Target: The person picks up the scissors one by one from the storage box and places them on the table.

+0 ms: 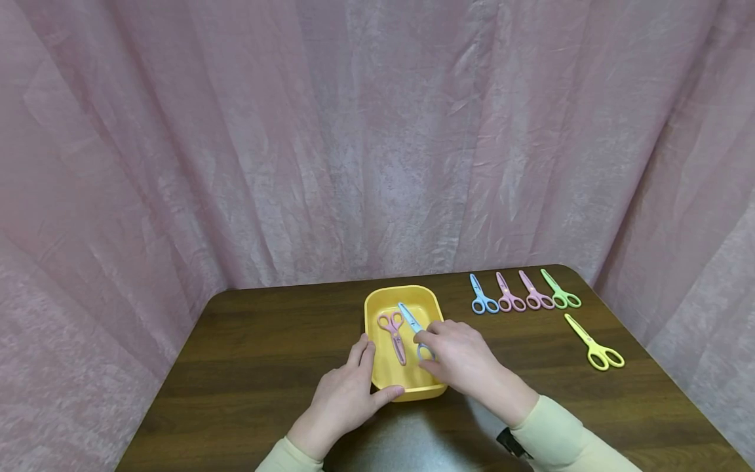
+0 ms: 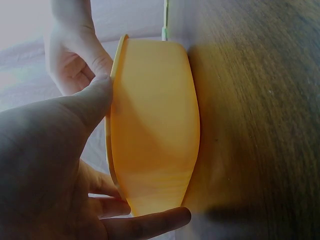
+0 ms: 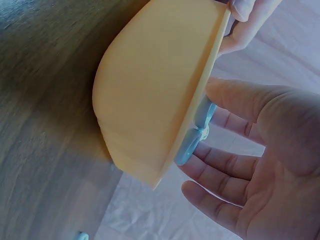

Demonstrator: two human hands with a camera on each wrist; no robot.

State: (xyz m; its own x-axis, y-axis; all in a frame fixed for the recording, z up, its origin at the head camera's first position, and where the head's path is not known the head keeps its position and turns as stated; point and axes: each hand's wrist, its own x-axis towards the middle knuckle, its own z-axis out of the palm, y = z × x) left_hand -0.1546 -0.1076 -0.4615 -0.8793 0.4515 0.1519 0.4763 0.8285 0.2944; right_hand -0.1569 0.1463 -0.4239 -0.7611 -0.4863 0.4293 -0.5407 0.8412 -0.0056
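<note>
A yellow plastic tray [image 1: 407,393] stands on the table, and my left hand [image 1: 342,396] holds it at the near left corner. The thumb lies on the near rim and the fingers reach along the left side. My right hand [image 1: 463,354] is over the tray's right side, pinching a pair of blue scissors [image 1: 411,317] by the handles. The blades point away to the upper left, inside the tray. In the right wrist view, the blue handles [image 3: 189,145] show above the rim between thumb and fingers. Pink scissors [image 1: 398,347] lie in the tray, handles away from me.
Along the back right of the dark wooden table [image 1: 265,347] lie blue scissors [image 1: 480,295], two pink pairs [image 1: 507,293] and green scissors [image 1: 557,288] in a row. Yellow scissors [image 1: 592,343] lie closer, near the right edge. Pink curtains [image 1: 377,144] hang behind the table and at its sides.
</note>
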